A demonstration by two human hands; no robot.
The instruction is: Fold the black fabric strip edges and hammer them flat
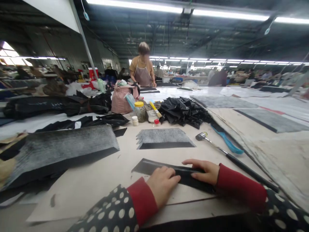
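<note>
In front of me a black strip of material (147,167), folded or creased lengthwise, lies flat on the table. My left hand (163,183) rests on its near middle, fingers slightly bent and thumb pointing right. On the right part of the strip lies my right hand (205,170), its index finger stretched out and the thumb apart; some of its fingers are hidden. Just beyond is a fanned stack of grey pieces with black edges (165,138). A hammer (217,148) with a long black handle lies right of my right hand.
A larger grey-and-black stack (70,145) lies left. Beyond are a yellow-lidded jar (139,112), a small white bottle (135,121), a yellow-handled brush (155,109), a pink bag (123,98), and a black heap (183,111). A blue tool (227,140) lies right. A person (144,67) stands across.
</note>
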